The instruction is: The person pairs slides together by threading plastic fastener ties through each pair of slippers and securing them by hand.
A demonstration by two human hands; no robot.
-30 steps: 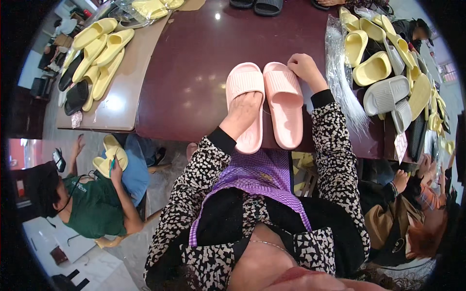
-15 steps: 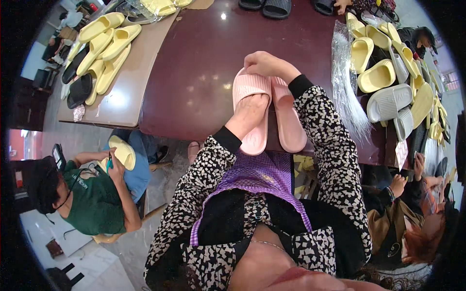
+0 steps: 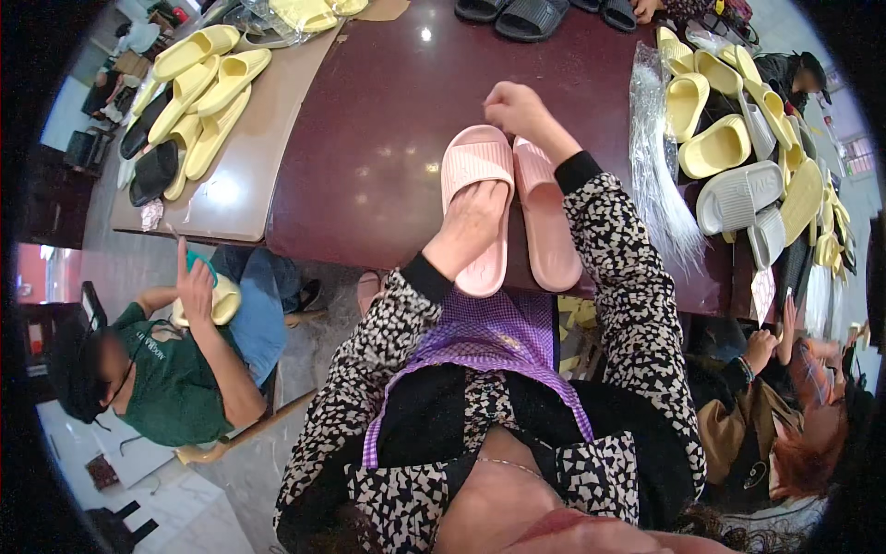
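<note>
Two pink slippers lie side by side at the near edge of the dark red table, toes pointing away from me. My left hand (image 3: 469, 226) grips the left pink slipper (image 3: 479, 166), its fingers tucked under the ribbed strap and hidden there. Just beyond the toes, my right hand (image 3: 521, 113) hovers over the table with its fingers curled together; whether anything small is in them cannot be seen. Beneath my right wrist sits the other pink slipper (image 3: 552, 242), its strap partly covered.
Yellow slippers (image 3: 221, 83) and black ones lie on the lighter table at left. A bundle of clear plastic (image 3: 653, 138) borders the heap of yellow and grey slippers (image 3: 738, 198) at right. Black slippers (image 3: 531, 18) stand at the far edge. A co-worker in green (image 3: 175, 383) sits at left.
My right hand has come off the left slipper's toe and moved slightly away. Black slippers at the far edge have shifted. The co-worker at left has raised a hand with a teal tool.
</note>
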